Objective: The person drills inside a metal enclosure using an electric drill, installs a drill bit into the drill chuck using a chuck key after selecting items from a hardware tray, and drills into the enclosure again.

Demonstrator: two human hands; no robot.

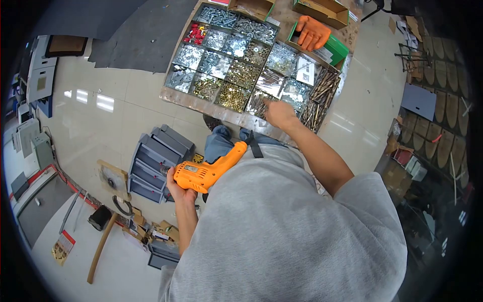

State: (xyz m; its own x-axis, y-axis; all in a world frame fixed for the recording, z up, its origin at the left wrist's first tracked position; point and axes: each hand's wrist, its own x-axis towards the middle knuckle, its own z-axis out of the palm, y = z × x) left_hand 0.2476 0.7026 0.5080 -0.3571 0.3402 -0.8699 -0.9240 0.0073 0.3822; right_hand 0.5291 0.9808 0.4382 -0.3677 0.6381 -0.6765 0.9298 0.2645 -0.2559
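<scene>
My left hand (182, 190) is closed around the front body of an orange power drill (204, 173), close to its chuck. The drill lies across in front of my waist, its handle toward the right. Beyond it, my right hand (280, 114) reaches over the near edge of a divided tray of hardware (232, 111). Its fingers dip into a compartment of thin drill bits (257, 104). These fingers look drawn together; whether anything is pinched between them is too small to see. Thicker, brown-toned drill bits (314, 111) fill the compartments right of that hand.
Several compartments hold screws, nuts and washers, such as brass-coloured fasteners (233, 96). An orange glove (313, 33) rests on a green box (334, 52) at the tray's far right. Grey plastic bins (151, 163) stand on the floor at left. A long wooden handle (100, 247) is at lower left.
</scene>
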